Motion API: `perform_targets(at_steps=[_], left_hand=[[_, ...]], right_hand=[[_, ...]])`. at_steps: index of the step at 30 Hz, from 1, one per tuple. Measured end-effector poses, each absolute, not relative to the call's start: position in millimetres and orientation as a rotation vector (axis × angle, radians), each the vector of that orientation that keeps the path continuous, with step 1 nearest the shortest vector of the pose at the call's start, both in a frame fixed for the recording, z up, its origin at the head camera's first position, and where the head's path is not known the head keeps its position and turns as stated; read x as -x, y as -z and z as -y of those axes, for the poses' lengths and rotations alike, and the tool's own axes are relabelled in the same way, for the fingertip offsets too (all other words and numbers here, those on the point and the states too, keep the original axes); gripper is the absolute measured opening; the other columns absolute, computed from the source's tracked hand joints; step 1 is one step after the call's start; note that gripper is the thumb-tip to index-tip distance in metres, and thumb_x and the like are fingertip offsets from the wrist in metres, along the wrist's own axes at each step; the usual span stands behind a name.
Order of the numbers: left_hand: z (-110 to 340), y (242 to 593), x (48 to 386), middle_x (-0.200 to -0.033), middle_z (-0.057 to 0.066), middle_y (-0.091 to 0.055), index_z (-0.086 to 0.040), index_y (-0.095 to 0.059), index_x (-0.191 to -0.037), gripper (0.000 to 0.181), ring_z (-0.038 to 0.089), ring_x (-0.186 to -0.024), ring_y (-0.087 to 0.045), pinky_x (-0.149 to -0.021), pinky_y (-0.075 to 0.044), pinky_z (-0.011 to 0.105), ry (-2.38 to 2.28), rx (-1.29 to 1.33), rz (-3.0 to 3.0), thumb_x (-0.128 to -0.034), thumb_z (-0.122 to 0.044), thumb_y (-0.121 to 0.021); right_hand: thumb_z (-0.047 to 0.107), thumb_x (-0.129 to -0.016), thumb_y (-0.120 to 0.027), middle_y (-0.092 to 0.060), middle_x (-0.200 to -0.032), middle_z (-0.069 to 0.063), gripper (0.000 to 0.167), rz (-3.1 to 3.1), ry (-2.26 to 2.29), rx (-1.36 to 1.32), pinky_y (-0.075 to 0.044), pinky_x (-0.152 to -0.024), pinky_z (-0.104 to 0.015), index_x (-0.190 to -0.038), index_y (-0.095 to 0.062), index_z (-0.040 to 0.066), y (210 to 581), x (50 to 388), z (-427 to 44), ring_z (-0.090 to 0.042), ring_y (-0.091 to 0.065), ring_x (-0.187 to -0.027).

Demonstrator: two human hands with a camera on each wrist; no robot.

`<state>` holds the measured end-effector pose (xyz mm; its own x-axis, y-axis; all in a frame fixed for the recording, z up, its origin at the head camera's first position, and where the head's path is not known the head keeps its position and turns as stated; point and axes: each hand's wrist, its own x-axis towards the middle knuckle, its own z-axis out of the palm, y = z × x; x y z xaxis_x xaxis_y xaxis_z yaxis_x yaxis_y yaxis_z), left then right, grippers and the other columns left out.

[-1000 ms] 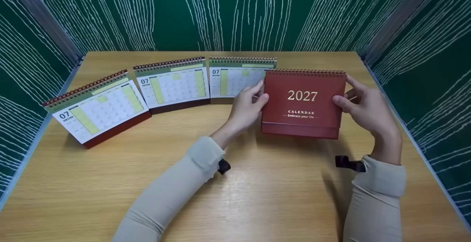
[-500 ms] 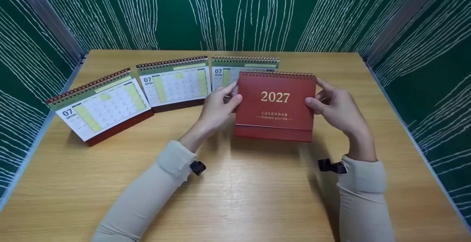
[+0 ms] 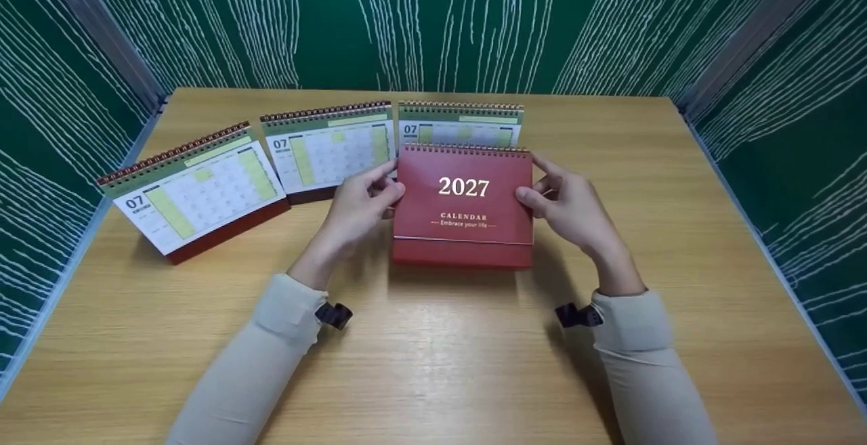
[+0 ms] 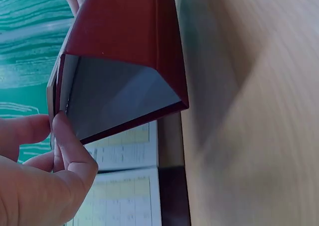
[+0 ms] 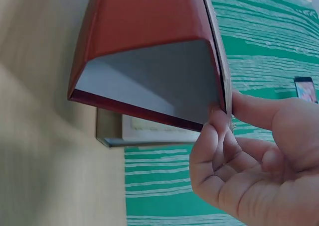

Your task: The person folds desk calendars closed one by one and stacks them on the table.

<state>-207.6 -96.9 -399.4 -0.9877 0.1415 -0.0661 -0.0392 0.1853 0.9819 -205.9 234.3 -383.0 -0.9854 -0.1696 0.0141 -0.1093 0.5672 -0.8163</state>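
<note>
A red desk calendar (image 3: 464, 204) marked 2027 faces the head camera, its spiral on top. By its left edge my left hand (image 3: 355, 208) pinches the cover pages and board between thumb and fingers. At the opposite edge my right hand (image 3: 572, 211) holds it the same way. The wrist views show the calendar's hollow, pale-lined stand (image 4: 117, 94) from either side. Its base appears slightly above the table, with shadow beneath. Directly behind it stands a calendar (image 3: 460, 113) turned to page 07, its lower part hidden.
Two more calendars open at 07 stand to the left: a middle one (image 3: 339, 154) and an angled far-left one (image 3: 200, 191). They form an arc on the wooden table (image 3: 433, 370). Green panels with white streaks (image 3: 352, 25) enclose the back and sides.
Both hands have carried the red calendar leftward and somewhat nearer the body, from the right side to the table's middle. It now covers more of the calendar behind it.
</note>
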Motion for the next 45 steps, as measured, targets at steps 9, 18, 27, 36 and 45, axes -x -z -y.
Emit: perform_targets(at_steps=[9, 18, 27, 36, 45], left_hand=[[113.2, 409.4, 200.2, -0.115, 0.008, -0.061, -0.008, -0.048, -0.159, 0.056, 0.017, -0.096, -0.060, -0.083, -0.060, 0.032, -1.864, -0.033, -2.334, -0.1061, -0.013, -0.064], [124.7, 414.1, 198.8, -0.116, 0.010, -0.062, -0.007, -0.047, -0.160, 0.056, 0.017, -0.098, -0.060, -0.086, -0.059, 0.033, -1.797, -0.045, -2.386, -0.1070, -0.016, -0.063], [124.9, 416.4, 201.3, -0.120, 0.011, -0.060, -0.008, -0.039, -0.164, 0.058, 0.019, -0.099, -0.060, -0.082, -0.054, 0.028, -1.648, -0.143, -2.491, -0.1098, -0.018, -0.058], [122.8, 421.0, 202.2, -0.128, 0.017, -0.053, -0.006, -0.031, -0.166, 0.067, 0.021, -0.101, -0.061, -0.087, -0.057, 0.030, -1.689, -0.183, -2.427, -0.1057, -0.007, -0.060], [123.3, 422.0, 200.4, -0.132, 0.019, -0.049, -0.008, -0.029, -0.167, 0.073, 0.027, -0.115, -0.058, -0.097, -0.053, 0.033, -1.693, -0.184, -2.388, -0.1027, -0.002, -0.062]], right_hand=[[0.021, -0.105, -0.069, -0.066, -0.100, -0.013, 0.069, -2.692, 1.409, 0.274, -0.050, -0.066, -0.023, -0.166, -0.038, 0.016, 392.8, 205.6, -215.8, -0.023, -0.064, -0.086], [0.018, -0.106, -0.068, -0.065, -0.100, -0.013, 0.069, -2.650, 1.433, 0.276, -0.053, -0.068, -0.022, -0.167, -0.035, 0.012, 402.5, 207.9, -203.6, -0.022, -0.064, -0.086], [0.016, -0.109, -0.061, -0.061, -0.109, -0.015, 0.068, -2.640, 1.401, 0.280, -0.052, -0.074, -0.023, -0.168, -0.029, 0.011, 407.5, 210.2, -199.6, -0.022, -0.059, -0.092], [0.013, -0.107, -0.059, -0.061, -0.120, -0.019, 0.072, -2.594, 1.389, 0.297, -0.055, -0.081, -0.029, -0.170, -0.024, 0.013, 412.1, 213.2, -201.4, -0.027, -0.061, -0.102], [0.011, -0.108, -0.059, -0.059, -0.119, -0.019, 0.072, -2.587, 1.386, 0.303, -0.055, -0.082, -0.030, -0.171, -0.023, 0.016, 415.5, 213.1, -202.3, -0.030, -0.061, -0.101]])
